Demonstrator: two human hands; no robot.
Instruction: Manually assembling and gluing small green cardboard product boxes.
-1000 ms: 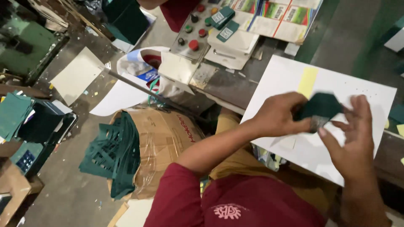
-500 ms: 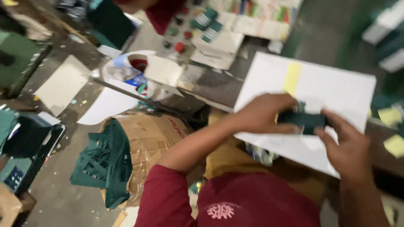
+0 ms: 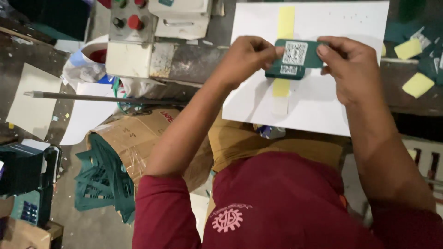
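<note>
Over the white sheet (image 3: 323, 106), both hands now hold a small green card (image 3: 295, 60) flat and face up, its pale square code labels turned to the camera. A second ago it was a dark, crumpled-looking shape held between the hands toward the sheet's right side; half a second ago I saw it lowered nearer the sheet's middle. From my remote seat I read that shift as the piece having been turned and squared up for placing.

The left hand (image 3: 247, 57) pinches the card's left edge, fingers curled shut on it. The right hand (image 3: 353, 64) grips the right edge between thumb and fingertips. The card sits across the yellow strip (image 3: 285, 23) that runs down the sheet, covering its middle; whether it touches the paper or hovers just above I cannot tell. Yellow pads (image 3: 417, 83) lie right of the sheet; a control box with red and green buttons (image 3: 134, 23) stands to its left, and a cardboard box with green cut pieces (image 3: 120, 152) below that.
</note>
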